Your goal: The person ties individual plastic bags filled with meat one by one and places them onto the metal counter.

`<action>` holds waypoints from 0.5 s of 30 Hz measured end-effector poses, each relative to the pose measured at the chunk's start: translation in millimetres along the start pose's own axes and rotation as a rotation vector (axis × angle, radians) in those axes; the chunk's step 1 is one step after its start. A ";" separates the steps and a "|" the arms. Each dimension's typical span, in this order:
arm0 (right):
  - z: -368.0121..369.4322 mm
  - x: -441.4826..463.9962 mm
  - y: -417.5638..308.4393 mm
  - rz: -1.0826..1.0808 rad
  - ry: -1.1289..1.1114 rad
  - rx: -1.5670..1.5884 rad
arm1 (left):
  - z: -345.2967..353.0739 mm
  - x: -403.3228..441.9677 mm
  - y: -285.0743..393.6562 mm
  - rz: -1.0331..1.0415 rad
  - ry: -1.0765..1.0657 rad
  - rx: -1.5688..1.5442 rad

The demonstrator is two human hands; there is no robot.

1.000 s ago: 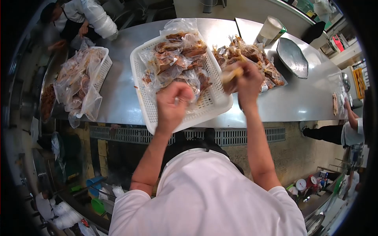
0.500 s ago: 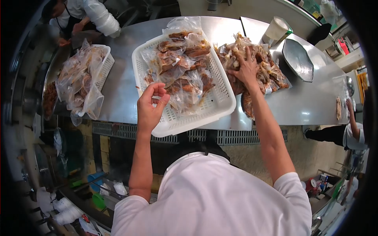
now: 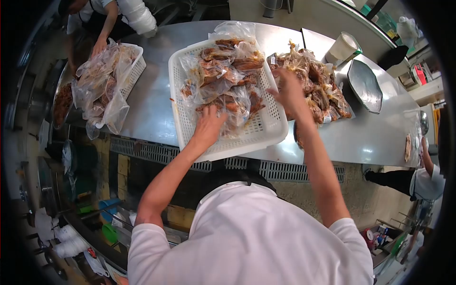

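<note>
My left hand (image 3: 209, 128) reaches over the near side of a white perforated plastic basket (image 3: 177, 114). Its fingers are spread and rest on the clear plastic bags of browned meat (image 3: 221, 78) inside; I see no firm grip. Over the basket's right rim is my right hand (image 3: 290, 92), blurred by motion, with thumb and fingers apart and nothing visible in it. Just beyond it, a pile of bagged meat (image 3: 320, 80) lies on the steel table, partly hidden by that hand and forearm.
On the left, a co-worker's hand (image 3: 99, 46) touches bagged meat (image 3: 102, 90) heaped on another white basket (image 3: 136, 66). A tray of brown pieces (image 3: 62, 105) sits beside it. To the right are a whitish container (image 3: 343, 47) and a dark metal tray (image 3: 365, 86).
My right hand has lifted off the meat pile and moved left toward the basket. My left hand has lowered onto the bags in the basket. The co-worker's hand has reached the left-hand bags.
</note>
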State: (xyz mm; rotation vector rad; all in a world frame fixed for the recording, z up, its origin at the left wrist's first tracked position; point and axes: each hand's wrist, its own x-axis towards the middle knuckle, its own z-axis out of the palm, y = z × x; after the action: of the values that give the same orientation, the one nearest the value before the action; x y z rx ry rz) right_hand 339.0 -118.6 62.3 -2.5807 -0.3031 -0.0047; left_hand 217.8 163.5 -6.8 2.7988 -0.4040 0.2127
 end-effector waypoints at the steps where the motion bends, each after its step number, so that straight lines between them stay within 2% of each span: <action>1: 6.3 -19.0 -14.4 -0.102 0.011 0.232 | 8.6 5.3 -2.5 0.102 0.025 0.008; 2: 13.5 -32.2 -28.4 -0.055 -0.137 0.297 | 13.5 13.3 -2.0 0.207 0.054 0.016; 3: 20.8 -42.5 -39.7 -0.008 -0.281 0.362 | 10.3 21.2 -4.8 0.220 0.058 0.014; 5: 48.2 -66.7 -44.2 -0.210 -0.139 0.333 | -7.0 33.8 -18.9 0.196 -0.030 -0.288; 6: 53.5 -73.4 -53.6 -0.198 -0.129 0.334 | -24.5 40.5 -16.6 0.209 -0.037 -0.289; 8: 59.8 -79.4 -69.9 -0.300 0.040 0.489 | -75.8 52.5 1.1 0.109 0.094 -0.516; 9: 60.8 -80.1 -75.7 -0.335 0.096 0.537 | -91.2 54.7 10.1 0.113 0.091 -0.518; 11: 54.3 -65.4 -85.8 -0.254 0.174 0.675 | -112.4 56.5 20.1 -0.002 0.169 -0.557; 12: 49.8 -55.8 -91.0 -0.342 0.350 0.711 | -111.4 53.8 13.6 -0.068 0.108 -0.569; 13: 43.2 -52.1 -95.5 -0.343 0.352 0.714 | -108.2 49.2 13.0 -0.068 0.108 -0.566; 15: 26.0 -46.9 -101.5 -0.218 0.212 0.741 | -102.0 35.8 18.4 -0.003 0.238 -0.914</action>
State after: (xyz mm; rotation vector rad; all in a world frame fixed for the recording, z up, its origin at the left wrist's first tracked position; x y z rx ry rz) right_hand 269.8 -31.0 89.1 -1.7880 -0.4121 -0.2047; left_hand 235.9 170.1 101.1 1.8537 -0.3253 0.2697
